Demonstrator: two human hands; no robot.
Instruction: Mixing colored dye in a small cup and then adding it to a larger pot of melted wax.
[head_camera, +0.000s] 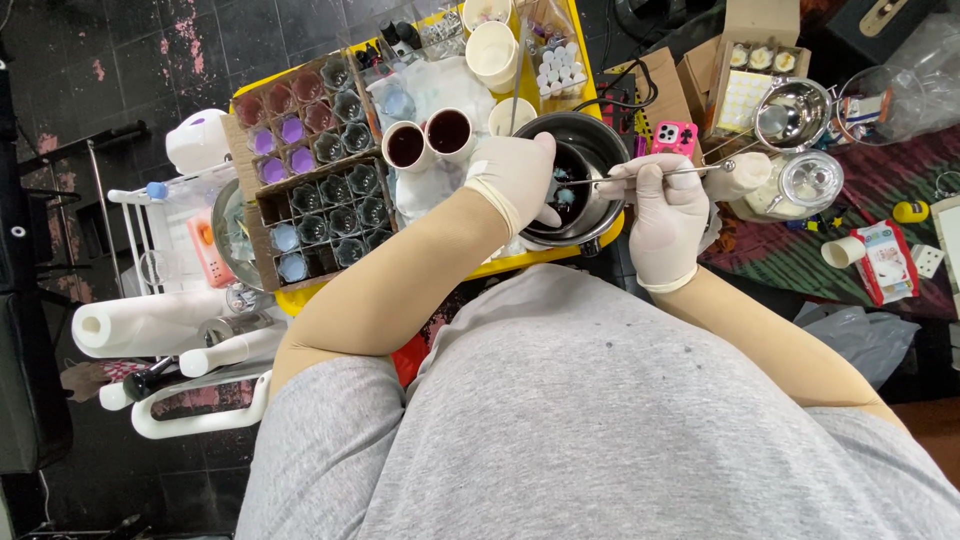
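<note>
Head view, places given from the black pot (585, 140) on the yellow tray (590, 60). Left hand (515, 175), gloved in white: laid over the pot's near left rim, fingers curled onto the edge, gripping the rim. Right hand (665, 215), gloved in white: at the pot's right rim, fingers pinched shut on a thin metal rod (650, 175) that lies level, its tip over the dark liquid inside the pot, where pale blue pieces show. Two white cups (428, 138) of dark red liquid: just left of the pot, touching each other. Cardboard divider box (320, 215) with small glass jars, some blue: farther left, on the tray's left end; a second such box (300, 120) with purple and clear jars behind it. Stacked white cups (493, 50): behind the pot to the left. Pink phone (675, 135): just right of the pot. Steel bowl (792, 110) and glass jar (808, 182): well right of the pot. Paper roll (150, 322): far left, off the tray.
</note>
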